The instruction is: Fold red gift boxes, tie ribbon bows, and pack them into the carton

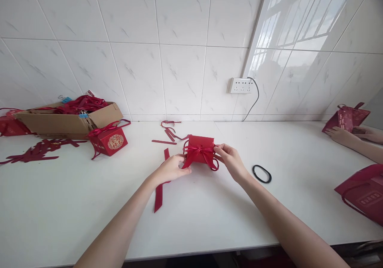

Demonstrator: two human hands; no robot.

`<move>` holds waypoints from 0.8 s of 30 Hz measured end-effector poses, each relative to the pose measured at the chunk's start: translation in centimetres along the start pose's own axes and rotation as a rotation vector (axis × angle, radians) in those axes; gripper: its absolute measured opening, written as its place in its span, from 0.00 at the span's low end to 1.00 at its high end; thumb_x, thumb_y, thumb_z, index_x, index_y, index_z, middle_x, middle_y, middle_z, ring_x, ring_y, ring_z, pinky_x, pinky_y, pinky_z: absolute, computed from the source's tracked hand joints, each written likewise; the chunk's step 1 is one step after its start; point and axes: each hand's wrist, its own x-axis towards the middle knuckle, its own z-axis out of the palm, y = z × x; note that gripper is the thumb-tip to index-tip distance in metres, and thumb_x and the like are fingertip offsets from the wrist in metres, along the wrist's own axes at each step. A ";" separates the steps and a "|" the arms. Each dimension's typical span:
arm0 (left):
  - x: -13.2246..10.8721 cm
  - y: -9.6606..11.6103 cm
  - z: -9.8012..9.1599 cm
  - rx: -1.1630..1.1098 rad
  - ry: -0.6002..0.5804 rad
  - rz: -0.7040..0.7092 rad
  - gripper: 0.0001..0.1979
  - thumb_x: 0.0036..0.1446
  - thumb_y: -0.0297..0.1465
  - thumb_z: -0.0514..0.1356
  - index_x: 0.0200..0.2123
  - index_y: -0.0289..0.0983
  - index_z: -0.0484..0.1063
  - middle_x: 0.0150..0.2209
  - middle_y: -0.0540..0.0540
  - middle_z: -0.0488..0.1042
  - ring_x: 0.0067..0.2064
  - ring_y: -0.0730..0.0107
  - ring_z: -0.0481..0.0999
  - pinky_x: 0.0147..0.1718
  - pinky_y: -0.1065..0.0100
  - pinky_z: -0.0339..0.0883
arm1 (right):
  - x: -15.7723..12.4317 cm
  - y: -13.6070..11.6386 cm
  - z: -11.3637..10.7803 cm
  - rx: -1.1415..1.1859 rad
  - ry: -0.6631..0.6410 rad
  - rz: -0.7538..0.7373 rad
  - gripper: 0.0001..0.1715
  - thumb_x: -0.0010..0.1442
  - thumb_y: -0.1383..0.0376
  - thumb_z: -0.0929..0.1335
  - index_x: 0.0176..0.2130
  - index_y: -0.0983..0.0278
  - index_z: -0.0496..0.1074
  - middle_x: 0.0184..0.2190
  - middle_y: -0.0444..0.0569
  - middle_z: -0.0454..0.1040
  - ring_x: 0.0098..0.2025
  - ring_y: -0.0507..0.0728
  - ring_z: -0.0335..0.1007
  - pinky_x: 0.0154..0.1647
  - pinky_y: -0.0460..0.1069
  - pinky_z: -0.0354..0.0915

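Observation:
A small red gift box [201,140] sits on the white table in front of me, with a red satin ribbon [200,150] tied in a bow across its front. At the box's lower left, my left hand [170,169] is closed on a ribbon tail between thumb and fingers. My right hand [229,159] pinches the ribbon at the right edge of the box; its fingertips partly hide the spot. Thin dark red cord loops hang at both sides of the box. Beside my left hand lies a loose length of wide red ribbon [158,198], partly covered by that hand.
At the left stand a cardboard carton [54,124] of red ribbons and a finished red box [115,142], near a pile of red strips [32,152]. A black ring [261,174] lies right. Another person's hands [344,135] hold a red bag [348,118]; another bag [366,192] lies nearer.

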 end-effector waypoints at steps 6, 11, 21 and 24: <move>0.4 -0.6 -0.6 -0.161 0.241 -0.127 0.12 0.38 0.28 0.57 0.30 0.39 0.75 0.37 0.45 0.76 0.26 0.69 0.71 0.23 0.69 0.60 | 0.0 -0.1 0.1 0.001 0.002 0.005 0.20 0.46 0.52 0.73 0.23 0.62 0.65 0.35 0.47 0.76 0.39 0.56 0.73 0.49 0.54 0.67; 1.0 -0.5 -0.7 -0.276 0.410 -0.110 0.08 0.45 0.35 0.54 0.26 0.38 0.70 0.40 0.43 0.75 0.40 0.63 0.74 0.37 0.66 0.65 | -0.1 -0.1 0.1 0.005 -0.002 -0.002 0.20 0.47 0.52 0.73 0.23 0.63 0.65 0.35 0.47 0.76 0.39 0.57 0.73 0.49 0.55 0.67; 1.4 -0.4 0.9 -0.430 0.328 -0.140 0.29 0.50 0.57 0.53 0.20 0.36 0.64 0.22 0.50 0.66 0.24 0.75 0.63 0.25 0.70 0.57 | -0.1 0.1 0.2 -0.026 -0.015 -0.006 0.19 0.48 0.52 0.72 0.24 0.63 0.65 0.34 0.47 0.75 0.38 0.56 0.72 0.50 0.55 0.67; 1.6 -0.6 1.1 -0.452 0.342 -0.113 0.27 0.51 0.54 0.55 0.18 0.36 0.62 0.20 0.52 0.62 0.22 0.77 0.59 0.24 0.71 0.55 | -0.1 0.1 0.3 -0.043 -0.020 -0.009 0.20 0.48 0.52 0.72 0.24 0.63 0.65 0.34 0.47 0.75 0.38 0.55 0.72 0.50 0.55 0.68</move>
